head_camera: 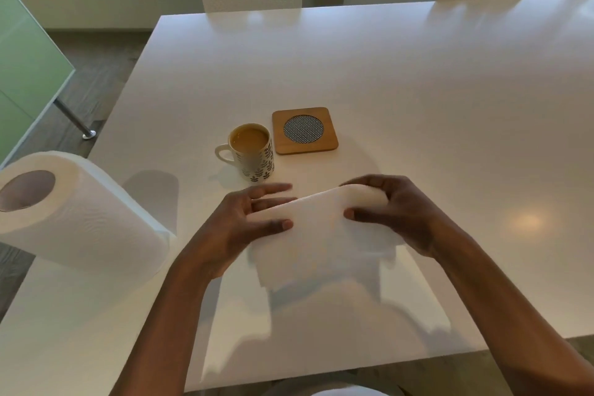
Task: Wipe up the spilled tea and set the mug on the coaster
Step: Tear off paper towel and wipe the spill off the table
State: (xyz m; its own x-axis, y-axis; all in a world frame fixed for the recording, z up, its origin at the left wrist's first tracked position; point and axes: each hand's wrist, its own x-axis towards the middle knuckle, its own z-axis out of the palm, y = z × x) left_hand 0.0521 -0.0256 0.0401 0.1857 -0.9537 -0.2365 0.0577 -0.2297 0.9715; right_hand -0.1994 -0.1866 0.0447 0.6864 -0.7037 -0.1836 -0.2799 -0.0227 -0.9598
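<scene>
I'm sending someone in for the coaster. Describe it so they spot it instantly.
Start at the big white table, then find the mug of milky tea near its middle. The coaster lies flat just right of the mug and slightly farther away: a square wooden piece with a round patterned centre, the only wooden thing there.

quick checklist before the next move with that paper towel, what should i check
1. Sheet in hand: ok. The left hand and right hand both hold the folded paper towel sheet.
2. Sheet free of the paper towel roll: ok, they are apart.
3. Spill located: cannot tell. No clear tea puddle shows on the glossy table.
4. Mug upright: ok, tea inside, handle towards the left.
5. Mug on the coaster: not ok. It stands on the table beside it.
6. Coaster free: ok, nothing rests on it.
</scene>
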